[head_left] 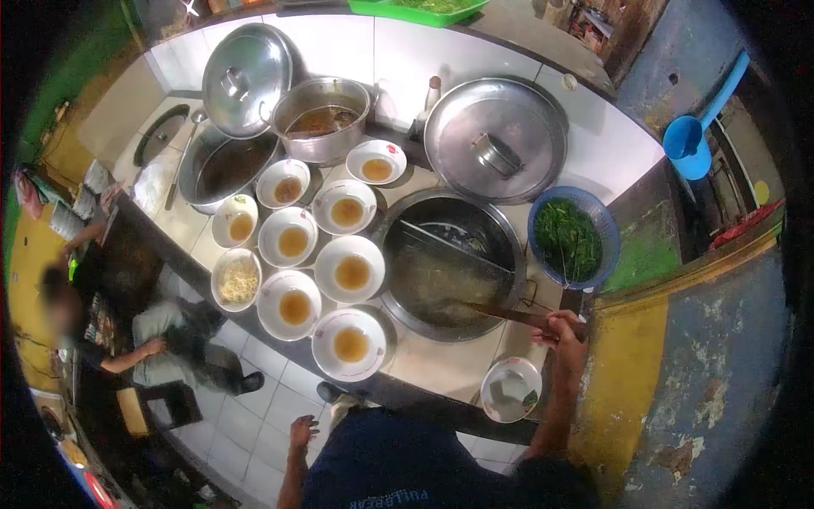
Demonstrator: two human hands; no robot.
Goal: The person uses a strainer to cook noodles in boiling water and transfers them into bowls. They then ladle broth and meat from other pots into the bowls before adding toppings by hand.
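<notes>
My right hand (pixel 563 329) is wrapped round the handle of a long brown wooden stick (pixel 521 317). The far end of the stick dips into the large round pot (pixel 392 318), which has a divider across its middle and cloudy liquid on the near side. What the tip touches under the liquid is hidden. Low beside my body hangs my left hand (pixel 303 433), empty, its fingers apart. Just below my right hand stands a white bowl (pixel 511 414) with a bit of green in it.
Several white bowls (pixel 350 375) of brown broth stand left of the pot; one bowl (pixel 236 282) holds noodles. Behind are a broth pot (pixel 318 151) and metal lids (pixel 449 127). A blue basket (pixel 536 242) of greens stands right. A person (pixel 153 339) sits at left.
</notes>
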